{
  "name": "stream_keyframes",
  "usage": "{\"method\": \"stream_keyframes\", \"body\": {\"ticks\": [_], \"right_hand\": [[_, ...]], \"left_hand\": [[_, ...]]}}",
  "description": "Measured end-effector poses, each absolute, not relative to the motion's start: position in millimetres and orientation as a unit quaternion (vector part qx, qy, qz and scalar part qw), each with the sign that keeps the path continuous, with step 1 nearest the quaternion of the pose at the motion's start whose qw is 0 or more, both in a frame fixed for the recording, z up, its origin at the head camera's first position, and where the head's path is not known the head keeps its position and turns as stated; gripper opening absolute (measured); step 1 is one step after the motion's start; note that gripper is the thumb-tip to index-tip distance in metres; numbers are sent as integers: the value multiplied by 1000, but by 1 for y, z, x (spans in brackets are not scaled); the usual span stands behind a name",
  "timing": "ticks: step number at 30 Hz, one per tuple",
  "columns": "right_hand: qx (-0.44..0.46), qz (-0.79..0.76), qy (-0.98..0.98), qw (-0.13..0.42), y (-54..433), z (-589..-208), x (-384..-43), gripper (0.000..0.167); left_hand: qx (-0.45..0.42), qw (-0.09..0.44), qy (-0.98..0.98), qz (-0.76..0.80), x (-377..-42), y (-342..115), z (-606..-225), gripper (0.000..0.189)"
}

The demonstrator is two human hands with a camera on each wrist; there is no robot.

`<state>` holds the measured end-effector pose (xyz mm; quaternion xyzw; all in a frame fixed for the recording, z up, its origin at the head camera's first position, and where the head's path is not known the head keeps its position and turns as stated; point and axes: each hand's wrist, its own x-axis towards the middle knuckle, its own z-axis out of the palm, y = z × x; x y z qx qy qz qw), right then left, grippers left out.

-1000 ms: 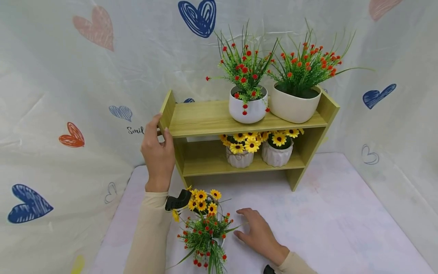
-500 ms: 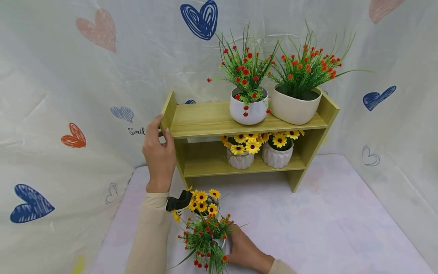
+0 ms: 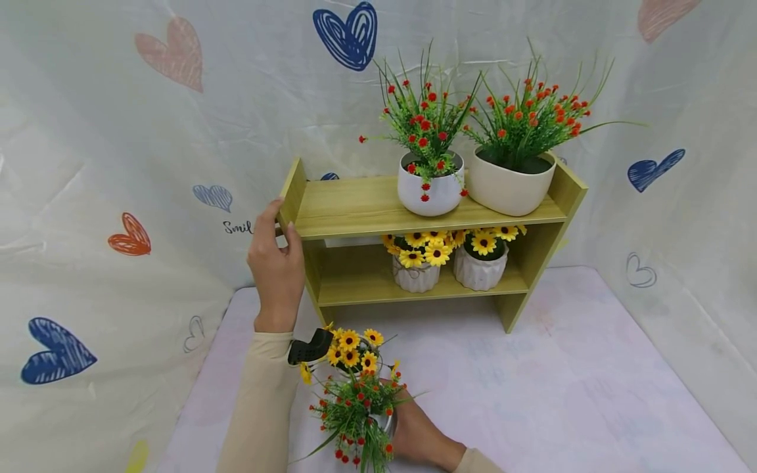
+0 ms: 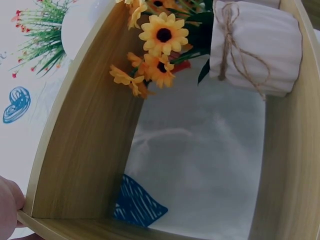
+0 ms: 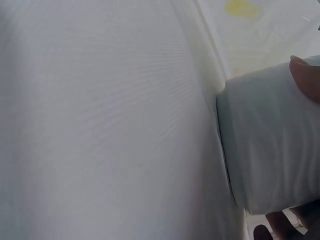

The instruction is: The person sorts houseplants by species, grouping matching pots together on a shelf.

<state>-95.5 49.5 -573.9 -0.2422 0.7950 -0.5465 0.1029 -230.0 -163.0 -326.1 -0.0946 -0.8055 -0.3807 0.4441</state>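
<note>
Gripping the white pot of the red-flowered plant, the right hand has its thumb on one side and fingers on the other; a second ago it was apart, just beside it. Reaching has thus given way to holding. The base seems to touch the table, though the dim wrist view leaves doubt. Yellow flowers stand just beyond that hand; farther off, the left hand holds the shelf as before.

white backdrop sheet, heart prints | pale tabletop, perhaps cloth-covered | diffuse light
</note>
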Motion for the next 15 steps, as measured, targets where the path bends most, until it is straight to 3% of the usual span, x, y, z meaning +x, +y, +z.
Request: {"method": "stream_keyframes", "body": {"ticks": [8, 15], "right_hand": [[-267, -564, 778, 65, 52, -579, -95, 90], [-226, -623, 737, 133, 63, -577, -88, 88]], "left_hand": [[-88, 443, -805, -383, -229, -162, -325, 37], [-86, 443, -804, -386, -228, -162, -324, 37]]}}
